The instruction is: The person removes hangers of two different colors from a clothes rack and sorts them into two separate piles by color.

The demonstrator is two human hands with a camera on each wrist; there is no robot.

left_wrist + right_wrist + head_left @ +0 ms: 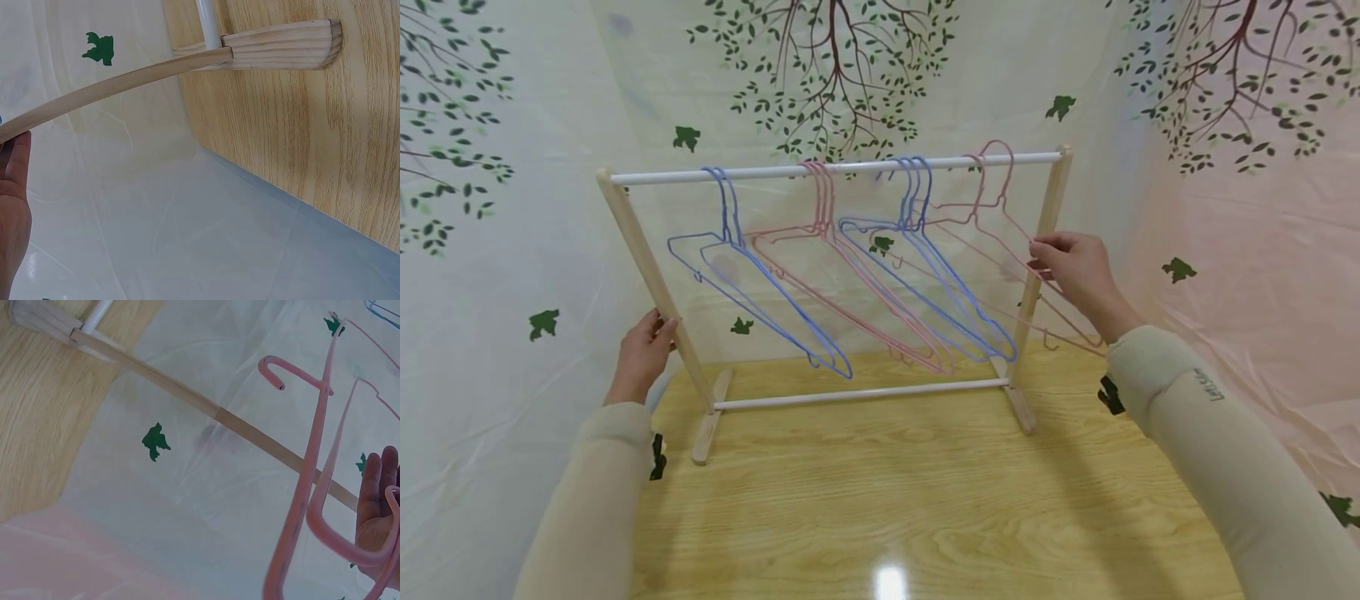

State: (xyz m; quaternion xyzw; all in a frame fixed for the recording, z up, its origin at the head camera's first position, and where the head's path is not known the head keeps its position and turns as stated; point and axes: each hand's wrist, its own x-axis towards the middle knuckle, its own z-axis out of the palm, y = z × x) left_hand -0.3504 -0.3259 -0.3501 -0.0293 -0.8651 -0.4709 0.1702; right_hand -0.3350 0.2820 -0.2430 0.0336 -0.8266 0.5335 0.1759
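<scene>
A wooden clothes rack with a white rail (658,177) stands on the table. My left hand (643,354) grips its left post (643,250), the thumb in front; in the left wrist view only part of that hand (14,212) shows. At the right end, my right hand (1078,271) pinches the sloping arm of a pink hanger (1011,175), whose hook rises above the rail. Another pink hanger (979,192) hangs just beside it. Both pink hangers cross the right wrist view, partly in front of the right hand (375,500).
Two blue hangers (726,208) hang at the left, three pink ones (829,196) in the middle, three blue ones (928,179) right of these. A white lower bar (865,392) joins the rack's feet. Leaf-printed sheeting (550,250) surrounds the wood-grain table (850,483).
</scene>
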